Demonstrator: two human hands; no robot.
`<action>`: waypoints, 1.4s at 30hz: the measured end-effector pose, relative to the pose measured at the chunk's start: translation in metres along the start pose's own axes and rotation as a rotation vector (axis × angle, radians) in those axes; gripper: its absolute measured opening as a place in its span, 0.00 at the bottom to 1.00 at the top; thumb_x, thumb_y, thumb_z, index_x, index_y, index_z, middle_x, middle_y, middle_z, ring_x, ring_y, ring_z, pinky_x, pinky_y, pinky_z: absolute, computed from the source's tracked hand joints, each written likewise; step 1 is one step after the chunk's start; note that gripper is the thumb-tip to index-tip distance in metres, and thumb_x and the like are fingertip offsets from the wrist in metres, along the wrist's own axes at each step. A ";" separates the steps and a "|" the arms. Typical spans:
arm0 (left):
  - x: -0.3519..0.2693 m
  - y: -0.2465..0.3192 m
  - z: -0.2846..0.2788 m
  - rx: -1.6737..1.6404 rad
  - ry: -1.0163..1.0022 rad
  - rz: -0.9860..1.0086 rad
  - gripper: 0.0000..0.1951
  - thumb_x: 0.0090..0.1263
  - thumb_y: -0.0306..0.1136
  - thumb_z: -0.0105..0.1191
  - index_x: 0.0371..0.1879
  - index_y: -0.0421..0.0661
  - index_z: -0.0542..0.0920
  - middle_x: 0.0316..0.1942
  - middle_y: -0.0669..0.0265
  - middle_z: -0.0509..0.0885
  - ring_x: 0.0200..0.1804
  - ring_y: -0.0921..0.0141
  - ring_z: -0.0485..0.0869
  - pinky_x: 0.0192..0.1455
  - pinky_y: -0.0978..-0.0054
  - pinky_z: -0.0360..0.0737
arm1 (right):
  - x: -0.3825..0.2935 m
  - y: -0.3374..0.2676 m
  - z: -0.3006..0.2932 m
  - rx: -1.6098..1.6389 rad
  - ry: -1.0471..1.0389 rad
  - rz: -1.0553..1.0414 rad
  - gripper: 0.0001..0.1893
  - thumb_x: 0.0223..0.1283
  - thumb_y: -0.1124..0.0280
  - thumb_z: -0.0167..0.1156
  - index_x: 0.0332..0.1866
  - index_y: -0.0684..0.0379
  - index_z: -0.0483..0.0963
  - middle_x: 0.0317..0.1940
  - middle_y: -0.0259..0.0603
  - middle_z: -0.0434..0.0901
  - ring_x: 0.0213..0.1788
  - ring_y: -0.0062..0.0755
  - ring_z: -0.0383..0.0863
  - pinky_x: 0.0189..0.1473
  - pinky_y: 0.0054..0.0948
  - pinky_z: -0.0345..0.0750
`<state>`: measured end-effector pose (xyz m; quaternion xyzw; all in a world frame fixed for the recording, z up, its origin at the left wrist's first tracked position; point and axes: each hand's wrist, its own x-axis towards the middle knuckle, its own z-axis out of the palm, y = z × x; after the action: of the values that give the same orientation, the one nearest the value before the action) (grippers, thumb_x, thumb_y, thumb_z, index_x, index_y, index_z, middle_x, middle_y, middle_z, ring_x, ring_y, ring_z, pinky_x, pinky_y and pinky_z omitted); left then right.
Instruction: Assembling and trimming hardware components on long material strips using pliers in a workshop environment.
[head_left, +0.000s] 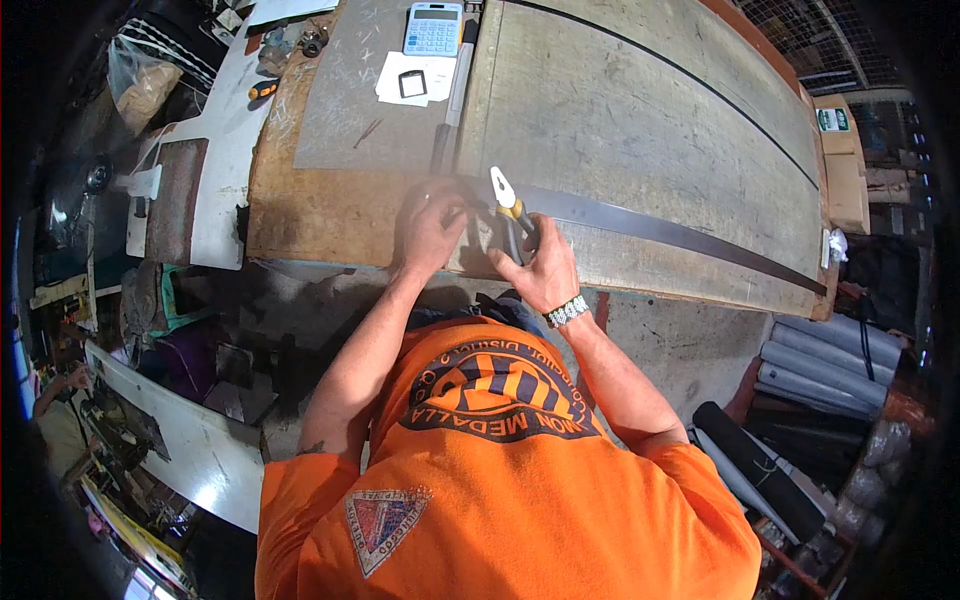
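My right hand (546, 264) is closed around the black-and-yellow handles of combination pliers (504, 196), whose pale jaws point away from me. A long, dark, flat strip (660, 229), apparently metal, runs rightward along the near side of the worktable (337, 217) to its right end. The strip's left end lies by the pliers and my left hand, blurred there. With fingers curled, my left hand (435, 229) is over the table's near edge beside that end. Whether it grips anything is hidden by blur and the fingers.
A light-blue calculator (433, 30) and white papers (390, 79) lie at the table's far side. A yellow-and-black tool handle (262, 90) lies at left. Cardboard boxes (844, 172) and grey rolls (832, 360) are at right. Another person (64, 420) is at far left.
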<state>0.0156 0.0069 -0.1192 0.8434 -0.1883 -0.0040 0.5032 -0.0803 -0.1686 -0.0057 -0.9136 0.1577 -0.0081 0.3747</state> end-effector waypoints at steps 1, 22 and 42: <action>0.000 -0.006 0.002 -0.002 0.001 -0.003 0.09 0.66 0.25 0.67 0.42 0.38 0.84 0.60 0.63 0.79 0.46 0.71 0.85 0.42 0.75 0.83 | -0.001 -0.004 -0.002 -0.002 -0.003 0.000 0.39 0.48 0.52 0.76 0.59 0.68 0.71 0.34 0.51 0.81 0.35 0.47 0.83 0.39 0.42 0.80; 0.016 -0.017 -0.001 -0.089 0.009 -0.008 0.08 0.64 0.19 0.64 0.39 0.36 0.80 0.58 0.62 0.80 0.37 0.75 0.82 0.41 0.76 0.82 | 0.001 -0.014 0.028 0.043 0.099 -0.245 0.38 0.52 0.49 0.75 0.59 0.65 0.67 0.46 0.60 0.80 0.40 0.56 0.85 0.40 0.48 0.81; 0.015 -0.008 -0.006 -0.112 0.022 -0.074 0.11 0.60 0.29 0.67 0.40 0.41 0.84 0.43 0.59 0.86 0.36 0.62 0.84 0.43 0.65 0.81 | 0.006 -0.020 0.039 -0.075 -0.051 -0.033 0.36 0.53 0.47 0.71 0.55 0.67 0.68 0.41 0.63 0.83 0.43 0.65 0.85 0.44 0.52 0.81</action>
<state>0.0335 0.0106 -0.1200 0.8202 -0.1509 -0.0240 0.5513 -0.0638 -0.1306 -0.0207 -0.9293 0.1333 0.0148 0.3440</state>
